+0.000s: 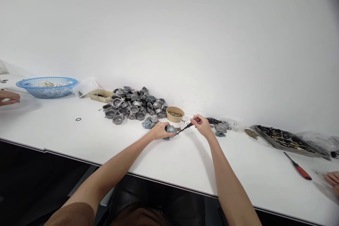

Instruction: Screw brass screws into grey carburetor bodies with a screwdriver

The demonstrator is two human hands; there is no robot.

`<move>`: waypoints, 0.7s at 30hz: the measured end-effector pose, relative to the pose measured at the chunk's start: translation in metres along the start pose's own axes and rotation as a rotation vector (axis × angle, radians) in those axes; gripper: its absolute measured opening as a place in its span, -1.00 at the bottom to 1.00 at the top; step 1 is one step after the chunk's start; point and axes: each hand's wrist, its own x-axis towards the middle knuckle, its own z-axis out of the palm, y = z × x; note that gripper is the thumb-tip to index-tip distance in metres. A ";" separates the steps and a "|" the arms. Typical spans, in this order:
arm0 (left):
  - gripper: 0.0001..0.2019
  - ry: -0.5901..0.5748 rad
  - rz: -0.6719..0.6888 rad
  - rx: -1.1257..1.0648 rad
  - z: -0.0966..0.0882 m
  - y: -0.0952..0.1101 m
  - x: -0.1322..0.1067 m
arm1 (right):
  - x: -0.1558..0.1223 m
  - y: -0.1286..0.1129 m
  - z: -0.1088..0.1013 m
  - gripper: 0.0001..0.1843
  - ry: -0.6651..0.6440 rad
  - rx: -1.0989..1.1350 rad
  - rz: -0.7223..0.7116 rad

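My left hand point(159, 131) is closed around a grey metal carburetor body point(172, 129), holding it low over the white table. In my right hand point(200, 125) is a screwdriver point(188, 125) with a dark handle, its shaft slanting down to the left. The tip meets the side of the carburetor body or lies very close to it. Just behind my left hand rests another grey metal part point(149, 122). Small brass pieces point(179, 129) lie behind the held body, near a round tan bowl point(174, 114) of similar brass pieces.
A heap of grey metal bowl-shaped parts point(132, 104) stands at the back left. Beyond it are a yellowish tray point(100, 95) and a blue basket point(47, 92). To the right lie a metal tray point(275, 144) and a red-handled screwdriver point(299, 168). Other people's hands point(9, 97) show at both edges.
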 end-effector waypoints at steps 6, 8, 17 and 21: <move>-0.31 -0.006 0.002 -0.021 0.000 -0.001 0.000 | -0.004 -0.005 -0.002 -0.69 -0.119 0.143 -0.015; -0.28 -0.010 -0.007 -0.012 -0.001 -0.001 0.000 | -0.003 -0.003 -0.003 -0.68 -0.142 0.235 0.020; -0.24 -0.031 -0.035 0.013 -0.003 0.000 -0.001 | 0.000 0.002 0.002 -0.66 -0.072 0.225 0.041; -0.22 -0.132 0.026 -0.010 -0.009 -0.004 0.000 | 0.000 0.001 0.002 -0.67 -0.074 0.219 0.033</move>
